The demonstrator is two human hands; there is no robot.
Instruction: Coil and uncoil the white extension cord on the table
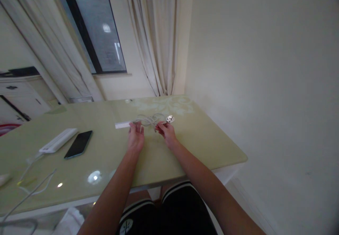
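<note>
A bundle of white cable lies on the pale green glass table, with a round white plug at its right end. My left hand rests at the cable's left side, fingers curled onto the loops. My right hand pinches the cable just left of the plug. A flat white strip lies to the left of the bundle, touching it.
A white power strip and a black phone lie at the left. Loose white cords run along the near left edge. Curtains, a window and a plain wall border the table. White cupboards stand far left.
</note>
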